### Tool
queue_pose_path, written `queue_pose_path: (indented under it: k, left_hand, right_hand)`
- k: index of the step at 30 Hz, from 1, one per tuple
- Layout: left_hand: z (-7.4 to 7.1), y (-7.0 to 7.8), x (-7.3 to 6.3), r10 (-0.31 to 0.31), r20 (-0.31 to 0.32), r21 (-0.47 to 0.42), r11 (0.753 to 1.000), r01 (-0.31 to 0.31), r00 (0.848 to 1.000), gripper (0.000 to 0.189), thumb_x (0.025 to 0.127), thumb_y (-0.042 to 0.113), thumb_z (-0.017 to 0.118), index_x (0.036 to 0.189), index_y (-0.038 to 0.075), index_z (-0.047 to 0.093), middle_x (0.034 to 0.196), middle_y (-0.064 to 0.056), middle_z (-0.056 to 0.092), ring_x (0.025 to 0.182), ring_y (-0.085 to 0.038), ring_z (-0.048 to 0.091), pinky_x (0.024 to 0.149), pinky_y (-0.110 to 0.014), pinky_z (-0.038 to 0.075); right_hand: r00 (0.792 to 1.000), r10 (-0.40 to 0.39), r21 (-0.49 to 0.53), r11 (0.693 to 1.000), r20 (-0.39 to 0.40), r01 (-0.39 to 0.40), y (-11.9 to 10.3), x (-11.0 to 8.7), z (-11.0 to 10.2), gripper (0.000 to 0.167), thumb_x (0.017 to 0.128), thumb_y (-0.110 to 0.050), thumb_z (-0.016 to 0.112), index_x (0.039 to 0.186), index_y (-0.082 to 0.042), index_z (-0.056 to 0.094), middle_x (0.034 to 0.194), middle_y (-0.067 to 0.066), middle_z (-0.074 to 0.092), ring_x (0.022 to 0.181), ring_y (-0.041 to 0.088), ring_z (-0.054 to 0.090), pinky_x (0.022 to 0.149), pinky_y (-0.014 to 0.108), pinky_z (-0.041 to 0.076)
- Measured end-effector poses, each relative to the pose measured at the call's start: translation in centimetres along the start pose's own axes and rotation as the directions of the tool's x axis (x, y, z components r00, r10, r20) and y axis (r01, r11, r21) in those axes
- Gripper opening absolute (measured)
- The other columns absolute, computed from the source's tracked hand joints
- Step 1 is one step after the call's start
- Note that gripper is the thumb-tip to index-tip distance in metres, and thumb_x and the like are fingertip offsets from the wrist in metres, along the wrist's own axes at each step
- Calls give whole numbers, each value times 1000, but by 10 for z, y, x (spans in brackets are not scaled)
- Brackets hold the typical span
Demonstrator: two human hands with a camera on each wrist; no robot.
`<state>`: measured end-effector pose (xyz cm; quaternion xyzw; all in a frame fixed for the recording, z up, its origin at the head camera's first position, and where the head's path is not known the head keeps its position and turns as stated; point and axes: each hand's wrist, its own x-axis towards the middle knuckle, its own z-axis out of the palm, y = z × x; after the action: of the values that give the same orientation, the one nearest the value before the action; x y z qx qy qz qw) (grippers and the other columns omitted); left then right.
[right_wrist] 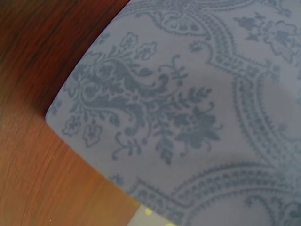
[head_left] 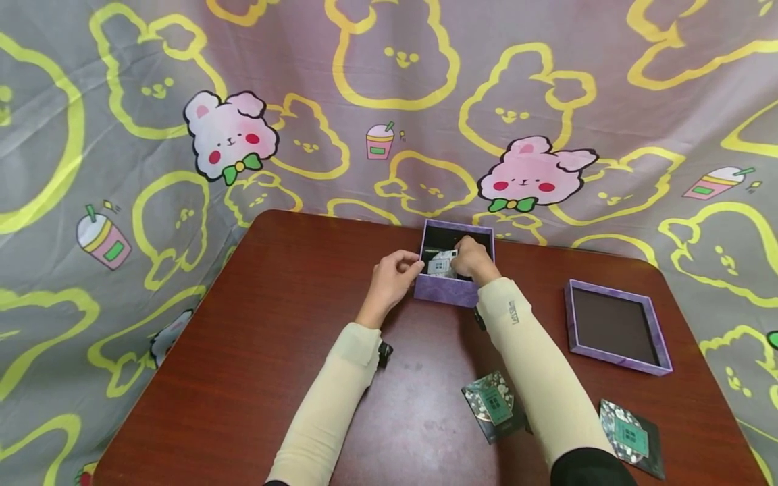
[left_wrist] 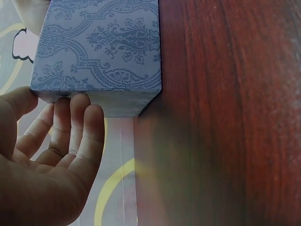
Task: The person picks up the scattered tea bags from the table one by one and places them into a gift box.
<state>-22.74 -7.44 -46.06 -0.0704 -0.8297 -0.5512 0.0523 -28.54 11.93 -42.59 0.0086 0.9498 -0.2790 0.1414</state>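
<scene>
A purple patterned box (head_left: 446, 290) without its lid stands near the far edge of the table. My left hand (head_left: 392, 277) holds the box by its left wall; in the left wrist view the thumb is at the rim and the bent fingers (left_wrist: 89, 127) touch the outer side. Inside the box, my right hand (head_left: 474, 260) has its fingers bent down and pinches the edge of a small flat packet (head_left: 439, 266) with a pale green label. Its fingertips are partly hidden. In the right wrist view only the box's patterned front (right_wrist: 141, 103) shows, without the hand.
The box's lid (head_left: 616, 327) lies upturned on the right of the table (head_left: 273, 337). One dark packet with a green label (head_left: 494, 401) lies by the right forearm, another such packet (head_left: 632, 437) near the front right. A printed cloth (head_left: 413, 182) hangs behind the table.
</scene>
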Motion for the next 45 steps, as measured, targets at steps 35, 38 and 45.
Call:
queue_pose_path:
  k: [35, 38, 45]
  left_hand:
    - [2, 0, -1, -12, -2, -10, 1000, 12, 1000, 22, 95, 22, 72, 111, 8, 73, 78, -3, 68, 66, -22, 69, 61, -28, 55]
    - [2, 1, -2, -14, -6, -3, 1000, 14, 1000, 21, 95, 23, 72, 110, 8, 73, 78, -3, 68, 64, -17, 67, 61, -28, 54]
    - [2, 2, -1, -13, -4, -2, 1000, 13, 1000, 23, 95, 25, 72, 110, 8, 74, 78, -3, 69, 63, -15, 66, 61, -27, 55]
  right_hand:
    - [1000, 4, -101, 995, -1, -4, 3, 4, 4, 41, 89, -10, 61, 125, 7, 53, 129, 30, 57, 120, 43, 54, 98, 52, 46]
    - [1000, 12, -121, 993, 4, -12, 2, 3, 5, 40, 90, -12, 60, 124, 7, 54, 127, 31, 57, 116, 44, 56, 94, 55, 48]
    - [1000, 14, -178, 984, 8, -12, -3, -1, 3, 49, 91, -11, 57, 136, 5, 49, 130, 33, 55, 117, 49, 56, 93, 58, 48]
